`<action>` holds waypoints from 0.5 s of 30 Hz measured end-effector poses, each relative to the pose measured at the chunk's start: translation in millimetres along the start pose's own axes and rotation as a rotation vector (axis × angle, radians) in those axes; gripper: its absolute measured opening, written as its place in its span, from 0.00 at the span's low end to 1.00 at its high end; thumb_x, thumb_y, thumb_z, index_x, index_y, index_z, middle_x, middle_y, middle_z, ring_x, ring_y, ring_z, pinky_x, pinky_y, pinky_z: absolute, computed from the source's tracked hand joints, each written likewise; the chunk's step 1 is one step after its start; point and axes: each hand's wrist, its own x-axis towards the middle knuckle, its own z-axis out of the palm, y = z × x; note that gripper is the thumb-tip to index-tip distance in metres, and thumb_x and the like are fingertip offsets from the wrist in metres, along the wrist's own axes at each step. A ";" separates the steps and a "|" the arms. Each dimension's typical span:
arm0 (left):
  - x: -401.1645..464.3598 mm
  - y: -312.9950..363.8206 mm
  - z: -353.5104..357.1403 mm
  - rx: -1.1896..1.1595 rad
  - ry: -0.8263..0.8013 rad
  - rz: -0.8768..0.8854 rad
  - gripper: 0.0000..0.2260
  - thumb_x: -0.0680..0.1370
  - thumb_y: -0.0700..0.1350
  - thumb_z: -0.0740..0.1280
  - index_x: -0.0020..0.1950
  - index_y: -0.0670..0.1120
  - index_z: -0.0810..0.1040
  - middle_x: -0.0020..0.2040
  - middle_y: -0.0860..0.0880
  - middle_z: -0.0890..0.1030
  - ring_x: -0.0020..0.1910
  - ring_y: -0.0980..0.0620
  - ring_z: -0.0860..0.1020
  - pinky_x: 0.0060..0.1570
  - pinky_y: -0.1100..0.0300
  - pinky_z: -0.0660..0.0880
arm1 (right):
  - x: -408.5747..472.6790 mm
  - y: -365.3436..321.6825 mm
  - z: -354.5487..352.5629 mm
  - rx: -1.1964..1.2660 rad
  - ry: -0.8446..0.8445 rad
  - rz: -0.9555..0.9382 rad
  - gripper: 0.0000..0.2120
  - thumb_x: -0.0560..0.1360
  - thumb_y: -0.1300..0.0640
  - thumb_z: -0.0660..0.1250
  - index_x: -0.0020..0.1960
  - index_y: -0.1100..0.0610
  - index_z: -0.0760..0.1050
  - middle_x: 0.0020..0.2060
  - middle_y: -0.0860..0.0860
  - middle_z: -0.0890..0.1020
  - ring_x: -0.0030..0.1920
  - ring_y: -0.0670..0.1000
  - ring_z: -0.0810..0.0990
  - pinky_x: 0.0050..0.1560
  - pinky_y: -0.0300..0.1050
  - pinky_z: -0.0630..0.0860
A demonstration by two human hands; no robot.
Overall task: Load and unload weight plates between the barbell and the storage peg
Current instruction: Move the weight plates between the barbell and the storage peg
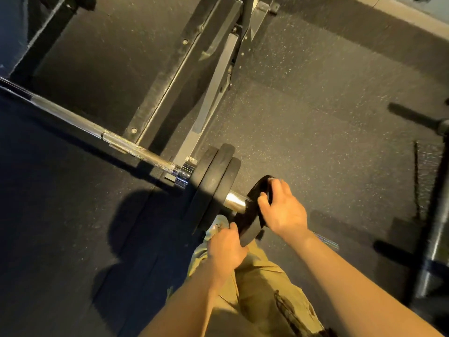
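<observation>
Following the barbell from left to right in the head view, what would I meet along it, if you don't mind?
Bar shaft → chrome collar → stacked plates → bare sleeve → small plate gripped by left hand and right hand.

Your right hand hides the end of the bar's sleeve. The small plate looks blurry, so maybe it sits on the sleeve.

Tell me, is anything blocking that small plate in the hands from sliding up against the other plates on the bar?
Nothing visible does. The small plate, gripped by the left hand and right hand, sits on the sleeve. Only bare sleeve shows between it and the loaded plates; no collar or clip appears there.
</observation>
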 end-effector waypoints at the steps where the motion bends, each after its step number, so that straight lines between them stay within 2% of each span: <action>1: 0.2 -1.0 1.9 0.008 -0.008 0.010 0.23 0.78 0.57 0.65 0.68 0.48 0.67 0.61 0.47 0.77 0.60 0.45 0.77 0.53 0.54 0.74 | -5.8 0.1 2.3 -0.030 0.018 -0.012 0.19 0.80 0.47 0.54 0.68 0.52 0.63 0.71 0.51 0.66 0.58 0.58 0.76 0.54 0.54 0.74; 3: -1.4 3.2 -1.5 0.016 0.013 0.046 0.24 0.77 0.62 0.63 0.66 0.48 0.68 0.60 0.47 0.77 0.59 0.45 0.77 0.52 0.53 0.74 | -14.4 0.0 5.8 -0.079 0.052 -0.030 0.22 0.80 0.46 0.54 0.71 0.52 0.61 0.74 0.52 0.62 0.59 0.58 0.77 0.56 0.55 0.75; 6: 1.1 9.8 -5.6 -0.009 0.036 0.087 0.22 0.77 0.62 0.63 0.62 0.47 0.70 0.56 0.47 0.79 0.57 0.45 0.78 0.50 0.53 0.74 | -20.8 -3.0 7.9 -0.092 0.082 -0.015 0.22 0.80 0.46 0.55 0.71 0.52 0.62 0.73 0.52 0.63 0.58 0.57 0.77 0.55 0.53 0.76; 9: 5.1 9.4 -10.7 -0.029 0.033 0.108 0.20 0.77 0.58 0.65 0.61 0.45 0.71 0.56 0.45 0.79 0.56 0.44 0.78 0.50 0.52 0.74 | -13.8 -9.8 1.3 -0.148 0.093 -0.043 0.19 0.80 0.47 0.56 0.66 0.55 0.65 0.64 0.55 0.69 0.54 0.58 0.77 0.49 0.52 0.75; 11: 8.0 8.8 -11.4 -0.049 0.035 0.116 0.19 0.76 0.55 0.66 0.60 0.43 0.71 0.58 0.44 0.77 0.58 0.43 0.76 0.51 0.53 0.73 | 2.2 -10.6 -3.6 -0.190 0.055 -0.039 0.17 0.79 0.48 0.56 0.64 0.55 0.65 0.60 0.55 0.69 0.55 0.59 0.74 0.50 0.52 0.72; 13: 8.3 10.1 -7.0 -0.073 0.039 0.104 0.18 0.76 0.53 0.67 0.59 0.43 0.71 0.58 0.44 0.76 0.57 0.43 0.76 0.49 0.54 0.71 | 25.7 -6.7 -4.5 -0.089 -0.062 0.075 0.18 0.79 0.50 0.57 0.66 0.55 0.65 0.63 0.56 0.66 0.61 0.61 0.70 0.56 0.54 0.71; 15: 9.5 9.5 2.1 -0.138 0.057 0.074 0.15 0.75 0.51 0.68 0.55 0.44 0.71 0.56 0.45 0.77 0.54 0.45 0.77 0.48 0.55 0.74 | 46.8 -4.6 -3.7 0.223 -0.203 0.248 0.21 0.79 0.53 0.58 0.72 0.55 0.61 0.67 0.59 0.66 0.62 0.62 0.70 0.57 0.53 0.71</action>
